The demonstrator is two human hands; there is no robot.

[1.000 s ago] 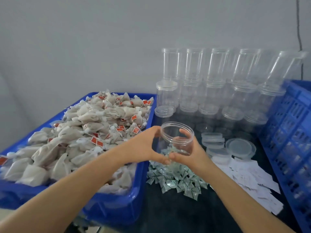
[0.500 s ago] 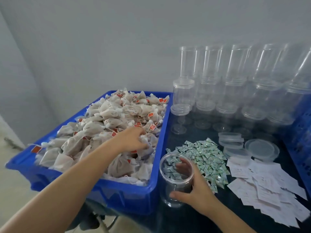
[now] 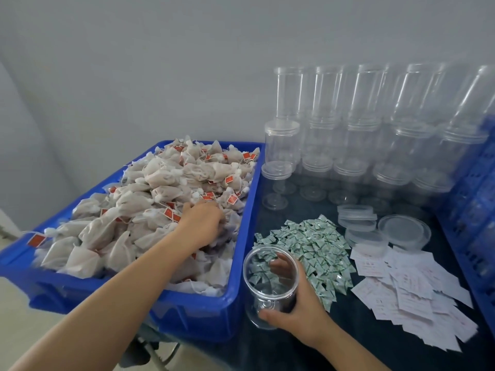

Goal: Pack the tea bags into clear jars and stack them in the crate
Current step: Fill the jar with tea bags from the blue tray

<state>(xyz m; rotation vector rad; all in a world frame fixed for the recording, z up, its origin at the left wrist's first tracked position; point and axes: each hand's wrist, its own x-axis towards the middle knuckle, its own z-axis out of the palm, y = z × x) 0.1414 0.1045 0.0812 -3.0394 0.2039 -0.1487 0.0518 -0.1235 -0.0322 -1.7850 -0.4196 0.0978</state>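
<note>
Your right hand (image 3: 297, 310) grips an open jar (image 3: 270, 285) standing upright on the dark table (image 3: 375, 352), thumb in front, fingers (image 3: 281, 266) curled round the far wall. The jar looks empty, so filling has not begun. Your left hand (image 3: 205, 223) is pressed knuckles-up into the heap of tea bags (image 3: 150, 207) in the blue bin (image 3: 206, 314); whether it holds any cannot be told. The jar stands just beside the bin's near right corner. Beyond lie green sachets (image 3: 308, 247), loose lids (image 3: 404, 231), paper slips (image 3: 407, 293) and stacked empty jars (image 3: 361, 124). The crate (image 3: 479, 236) at far right shows no clearly packed jar; nearly all remains.
</note>
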